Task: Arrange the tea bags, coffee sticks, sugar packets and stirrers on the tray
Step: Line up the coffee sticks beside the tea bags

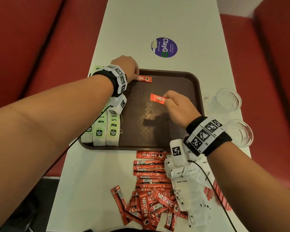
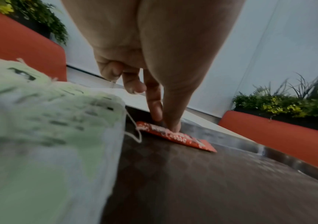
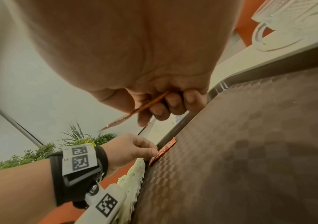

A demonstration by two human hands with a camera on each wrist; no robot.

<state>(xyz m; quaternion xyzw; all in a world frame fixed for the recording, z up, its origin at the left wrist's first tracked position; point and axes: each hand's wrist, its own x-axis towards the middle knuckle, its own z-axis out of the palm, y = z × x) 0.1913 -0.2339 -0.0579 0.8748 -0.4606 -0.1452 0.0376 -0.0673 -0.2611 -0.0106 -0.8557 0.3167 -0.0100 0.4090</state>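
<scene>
A brown tray (image 1: 182,81) lies on the white table. Several rows of green-and-white tea bags (image 1: 105,131) fill its left side. At the tray's far left corner a red coffee stick (image 1: 145,79) lies flat, and my left hand (image 1: 136,75) pinches its left end with thumb and index finger (image 2: 155,109). My right hand (image 1: 166,99) pinches a second coffee stick (image 1: 156,98) just above the tray's middle; it shows edge-on (image 3: 135,112) in the right wrist view. Loose coffee sticks (image 1: 149,190), white sugar packets (image 1: 187,190) and red-striped stirrers (image 1: 214,193) lie on the table near me.
Two clear glass cups (image 1: 228,101) (image 1: 239,133) stand right of the tray. A round purple sticker (image 1: 164,47) is on the table beyond it. Red benches (image 1: 23,47) flank the narrow table. The tray's middle and right (image 1: 174,131) are bare.
</scene>
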